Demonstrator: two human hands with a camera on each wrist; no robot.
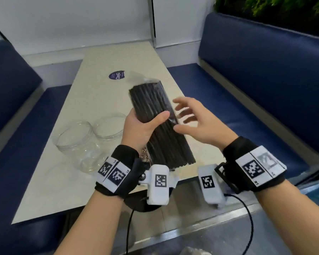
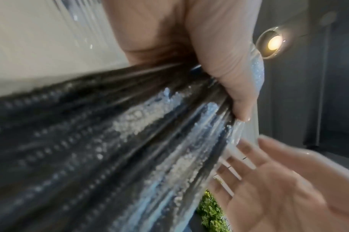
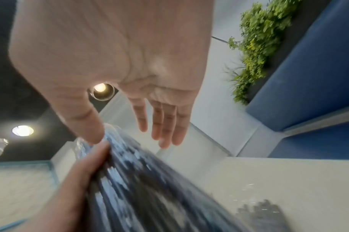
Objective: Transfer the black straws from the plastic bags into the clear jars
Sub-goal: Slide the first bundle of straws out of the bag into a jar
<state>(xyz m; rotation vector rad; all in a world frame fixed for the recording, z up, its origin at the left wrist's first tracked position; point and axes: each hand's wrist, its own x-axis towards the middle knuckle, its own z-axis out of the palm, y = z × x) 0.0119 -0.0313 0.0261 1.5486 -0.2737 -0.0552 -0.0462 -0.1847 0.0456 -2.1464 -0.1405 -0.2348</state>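
One clear plastic bag of black straws (image 1: 156, 115), gripped by the left hand (image 1: 142, 126).
Right hand (image 1: 197, 124) spread, holding nothing; a loose grip may spill straws beside the two clear jars (image 1: 88, 138).

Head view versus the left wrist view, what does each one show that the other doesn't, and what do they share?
Only the head view shows the two clear jars standing empty on the table, the purple sticker, the blue benches and both wrist straps.

Only the left wrist view shows a lit ceiling lamp and the bag's wrinkled plastic up close.

Both show the left hand gripping the bag of black straws, and the right hand open beside it, holding nothing.
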